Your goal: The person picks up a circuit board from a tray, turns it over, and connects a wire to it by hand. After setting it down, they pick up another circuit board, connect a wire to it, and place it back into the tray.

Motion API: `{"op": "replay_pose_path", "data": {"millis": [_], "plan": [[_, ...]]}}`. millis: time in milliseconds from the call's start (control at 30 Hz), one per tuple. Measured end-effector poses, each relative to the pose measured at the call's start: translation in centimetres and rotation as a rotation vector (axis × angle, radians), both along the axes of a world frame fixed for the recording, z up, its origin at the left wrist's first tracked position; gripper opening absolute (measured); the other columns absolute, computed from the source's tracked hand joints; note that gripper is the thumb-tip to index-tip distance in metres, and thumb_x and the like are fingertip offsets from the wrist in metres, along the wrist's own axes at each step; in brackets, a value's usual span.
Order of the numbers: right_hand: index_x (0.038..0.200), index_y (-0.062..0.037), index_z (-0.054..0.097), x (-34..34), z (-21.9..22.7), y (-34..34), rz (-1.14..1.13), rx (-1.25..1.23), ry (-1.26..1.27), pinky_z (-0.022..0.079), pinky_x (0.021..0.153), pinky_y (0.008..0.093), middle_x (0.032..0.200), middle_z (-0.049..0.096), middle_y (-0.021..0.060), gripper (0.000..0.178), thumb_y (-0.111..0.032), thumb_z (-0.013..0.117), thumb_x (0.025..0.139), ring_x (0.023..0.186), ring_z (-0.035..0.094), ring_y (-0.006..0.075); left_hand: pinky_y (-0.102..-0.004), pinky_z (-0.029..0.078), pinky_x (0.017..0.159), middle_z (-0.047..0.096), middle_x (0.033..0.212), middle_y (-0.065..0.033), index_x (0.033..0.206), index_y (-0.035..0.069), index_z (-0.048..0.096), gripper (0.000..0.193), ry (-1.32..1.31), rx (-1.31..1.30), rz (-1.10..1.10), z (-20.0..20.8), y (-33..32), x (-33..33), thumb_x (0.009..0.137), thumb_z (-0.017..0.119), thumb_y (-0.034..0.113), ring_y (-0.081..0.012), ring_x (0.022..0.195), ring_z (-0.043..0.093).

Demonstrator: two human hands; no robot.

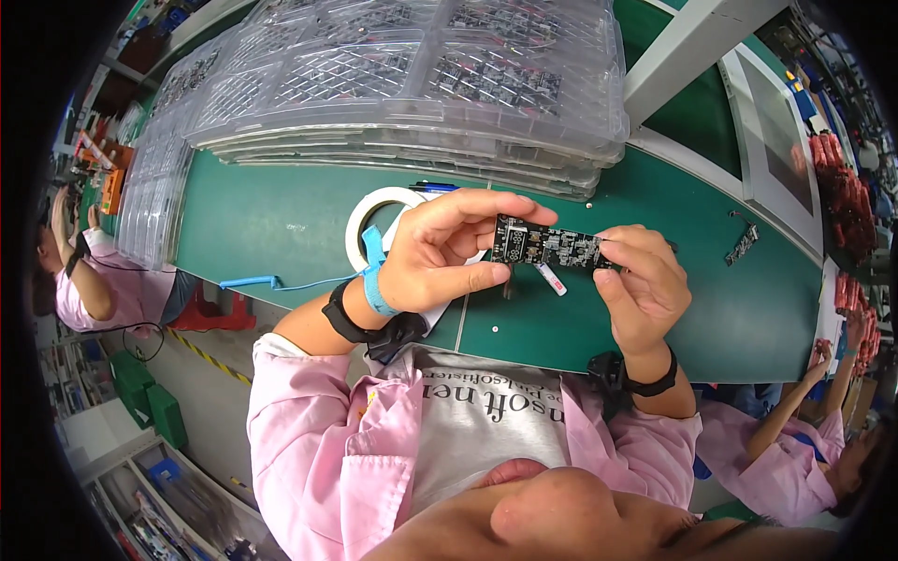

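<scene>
A black circuit board with small components and a digit display at its left end is held above the green table. My left hand pinches the display end between thumb and fingers. At the opposite end, my right hand grips the board between thumb and fingertips. A blue strap with a coiled cord circles my left wrist. Just below the board lies a small white tube-like item. Partly hidden behind my left hand is a roll of pale tape.
Stacked clear plastic trays filled with circuit boards stand along the far side of the green table. Another small board lies at the right. A blue pen rests beside the tape. A white post rises behind. People in pink sit at both sides.
</scene>
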State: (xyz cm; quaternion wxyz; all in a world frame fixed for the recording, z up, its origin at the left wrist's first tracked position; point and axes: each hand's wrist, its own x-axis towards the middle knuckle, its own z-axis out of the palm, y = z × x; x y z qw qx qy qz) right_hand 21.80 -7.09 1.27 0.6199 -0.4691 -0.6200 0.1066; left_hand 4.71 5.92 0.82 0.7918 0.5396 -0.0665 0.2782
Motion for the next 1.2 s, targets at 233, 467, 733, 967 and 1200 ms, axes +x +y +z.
{"op": "replay_pose_path", "data": {"millis": [233,467,733,967,1200], "plan": [[0.094,0.0068,0.053,-0.56,-0.05,-0.15,-0.061,-0.067,0.038,0.041,0.070,0.0284,0.086,0.056,0.0162,0.029,0.005,0.060,0.065,0.077,0.052,0.0212,-0.0401,0.038,0.091,0.046,0.112,-0.0219,0.114,-0.005,0.041,0.047,-0.038,0.067,0.017,-0.11,0.05,-0.18,0.070,0.056,-0.009,-0.0304,0.108,0.044],[0.094,0.0068,0.053,-0.49,0.16,-0.29,-0.045,-0.080,0.010,0.040,0.071,0.0291,0.088,0.055,0.0159,0.030,0.004,0.060,0.065,0.079,0.051,0.0213,-0.0400,0.038,0.090,0.048,0.109,-0.0210,0.114,-0.004,0.041,0.047,-0.019,0.083,0.038,0.14,0.00,-0.18,0.070,0.057,-0.008,-0.0303,0.107,0.045],[0.093,0.0062,0.053,-0.64,0.23,-0.17,-0.054,-0.079,-0.004,0.041,0.067,0.0282,0.085,0.055,0.0153,0.030,0.004,0.060,0.065,0.076,0.051,0.0208,-0.0385,0.040,0.088,0.050,0.108,-0.0204,0.113,-0.004,0.042,0.047,0.036,0.013,0.062,0.54,-0.04,-0.28,0.069,0.058,-0.007,-0.0289,0.105,0.048],[0.093,0.0062,0.053,-0.56,0.10,-0.13,-0.035,-0.054,0.005,0.041,0.065,0.0280,0.084,0.055,0.0151,0.030,0.004,0.060,0.064,0.073,0.051,0.0202,-0.0358,0.044,0.084,0.051,0.106,-0.0205,0.112,-0.004,0.043,0.047,0.098,-0.032,0.071,0.66,-0.07,-0.39,0.069,0.060,-0.004,-0.0270,0.101,0.050],[0.091,0.0047,0.054,-0.64,0.00,0.12,-0.039,0.000,0.008,0.045,0.059,0.0256,0.081,0.058,0.0148,0.029,0.008,0.060,0.063,0.068,0.055,0.0198,-0.0335,0.046,0.081,0.051,0.105,-0.0216,0.112,-0.005,0.042,0.047,0.092,-0.044,0.094,0.42,-0.32,-0.18,0.069,0.061,-0.002,-0.0260,0.098,0.052]]}}
